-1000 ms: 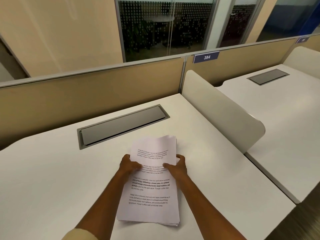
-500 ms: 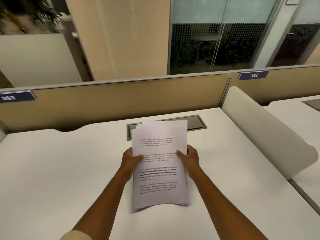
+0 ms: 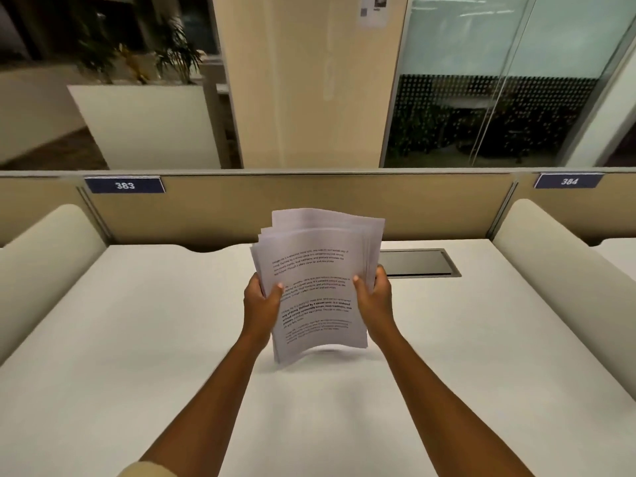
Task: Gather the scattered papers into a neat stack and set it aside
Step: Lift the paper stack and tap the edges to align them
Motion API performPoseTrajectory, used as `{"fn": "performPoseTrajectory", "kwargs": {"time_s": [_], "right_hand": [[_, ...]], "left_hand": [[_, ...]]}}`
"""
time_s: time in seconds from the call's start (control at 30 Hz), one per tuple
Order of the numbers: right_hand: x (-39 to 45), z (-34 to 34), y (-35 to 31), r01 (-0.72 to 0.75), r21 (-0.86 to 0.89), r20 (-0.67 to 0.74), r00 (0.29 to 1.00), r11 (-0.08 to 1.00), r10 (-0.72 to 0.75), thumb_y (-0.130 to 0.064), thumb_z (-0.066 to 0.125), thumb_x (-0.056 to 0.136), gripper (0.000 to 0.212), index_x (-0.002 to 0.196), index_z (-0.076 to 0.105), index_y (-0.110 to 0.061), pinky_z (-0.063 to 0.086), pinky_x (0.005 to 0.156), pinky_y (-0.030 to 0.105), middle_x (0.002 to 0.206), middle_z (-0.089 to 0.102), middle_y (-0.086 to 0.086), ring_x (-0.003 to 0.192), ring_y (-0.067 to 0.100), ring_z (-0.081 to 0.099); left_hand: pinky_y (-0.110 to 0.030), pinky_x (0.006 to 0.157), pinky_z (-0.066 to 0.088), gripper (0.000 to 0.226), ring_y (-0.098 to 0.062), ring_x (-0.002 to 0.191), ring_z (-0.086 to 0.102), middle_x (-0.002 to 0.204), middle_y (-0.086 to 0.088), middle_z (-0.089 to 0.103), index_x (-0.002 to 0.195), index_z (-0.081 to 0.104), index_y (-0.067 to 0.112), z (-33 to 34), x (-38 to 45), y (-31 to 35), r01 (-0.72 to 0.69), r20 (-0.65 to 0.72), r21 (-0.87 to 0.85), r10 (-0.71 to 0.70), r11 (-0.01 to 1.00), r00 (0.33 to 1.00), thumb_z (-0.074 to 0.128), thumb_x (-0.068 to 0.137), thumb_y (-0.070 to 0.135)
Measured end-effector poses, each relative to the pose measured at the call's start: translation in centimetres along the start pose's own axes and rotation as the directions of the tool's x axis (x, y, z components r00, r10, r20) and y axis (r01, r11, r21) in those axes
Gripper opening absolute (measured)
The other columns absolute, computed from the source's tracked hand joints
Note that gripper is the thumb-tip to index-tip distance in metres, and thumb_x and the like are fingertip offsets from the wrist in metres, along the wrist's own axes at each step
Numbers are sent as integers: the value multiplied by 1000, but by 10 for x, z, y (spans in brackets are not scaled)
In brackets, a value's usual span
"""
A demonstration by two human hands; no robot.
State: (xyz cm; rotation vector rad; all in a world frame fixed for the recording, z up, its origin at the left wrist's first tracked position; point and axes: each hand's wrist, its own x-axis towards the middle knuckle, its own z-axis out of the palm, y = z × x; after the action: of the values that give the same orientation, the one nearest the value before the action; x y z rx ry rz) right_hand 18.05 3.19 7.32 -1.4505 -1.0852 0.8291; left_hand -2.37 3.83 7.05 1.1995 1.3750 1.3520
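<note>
A stack of white printed papers (image 3: 318,270) is lifted off the white desk (image 3: 137,339), standing nearly upright with its lower edge just above the surface. The sheets are fanned unevenly at the top and left edges. My left hand (image 3: 261,301) grips the stack's left side, thumb on the front page. On the right side my right hand (image 3: 373,297) holds it the same way. Both forearms reach in from the bottom of the view.
A grey cable hatch (image 3: 420,263) is set in the desk behind the papers, to the right. Curved white dividers stand at the left (image 3: 48,263) and right (image 3: 557,266). A beige back partition (image 3: 213,208) carries labels 383 and 384.
The stack went from lying flat on the desk under both hands to being raised and tilted upright. The view swung left and up, centring the desk.
</note>
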Motion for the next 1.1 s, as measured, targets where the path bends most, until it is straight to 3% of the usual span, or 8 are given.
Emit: {"fn": "performPoseTrajectory", "kwargs": {"time_s": [0.27,0.53,0.63,0.7,0.83,0.97,1.1], "right_hand": [[-26,-3,21,-33,56,-5,999,998,34,-27,55,96,32,124,41,-23,57,66,21,117,58,1,101,18,63],[-38,-7,30,-26,-1,-12,1000,1000,26,-26,65,90,52,131,32,-23,58,81,32,123,52,-3,106,16,57],[-35,-9,33,-35,-37,-10,999,999,35,-28,59,94,42,129,37,-22,59,83,37,121,54,-1,107,21,60],[-33,-10,31,-18,-45,-13,1000,999,17,-27,53,97,32,125,39,-21,59,78,31,117,56,-2,103,21,63],[-30,-13,20,37,-29,-9,999,999,-37,-22,48,100,23,121,39,-20,59,71,28,105,57,-8,89,13,65],[-27,-16,14,60,-20,6,998,998,-60,-20,49,99,22,118,38,-22,59,74,32,104,56,-14,91,14,64],[-33,-18,24,30,-34,36,999,999,-29,-22,53,97,29,120,35,-22,56,67,19,108,53,-11,92,10,62]], "left_hand": [[-34,74,60,31,-25,102,66,115,-6,63,124,49,21,3,-21,-18,18,-25,-7,-18,1000,1000,60,95,23],[-37,79,61,51,-19,102,65,117,1,63,128,49,23,11,-29,-28,19,45,-10,-19,1000,999,74,84,28],[-30,75,60,44,-23,105,65,118,-3,65,129,53,20,14,-28,-32,36,54,16,-36,999,998,69,89,26],[-26,69,59,35,-27,104,66,118,-6,65,128,53,18,16,-26,-29,42,46,19,-43,999,998,62,94,23],[-34,73,61,28,-25,100,68,114,-6,66,125,54,19,19,-21,-17,11,41,15,-11,1000,999,55,98,26],[-37,75,61,31,-23,97,68,112,-4,67,126,54,18,19,-17,-10,10,14,-28,-10,1000,1000,58,96,29],[-32,73,61,30,-22,100,67,112,0,66,119,54,21,17,-24,-20,10,31,9,-10,1000,999,63,93,31]]}}
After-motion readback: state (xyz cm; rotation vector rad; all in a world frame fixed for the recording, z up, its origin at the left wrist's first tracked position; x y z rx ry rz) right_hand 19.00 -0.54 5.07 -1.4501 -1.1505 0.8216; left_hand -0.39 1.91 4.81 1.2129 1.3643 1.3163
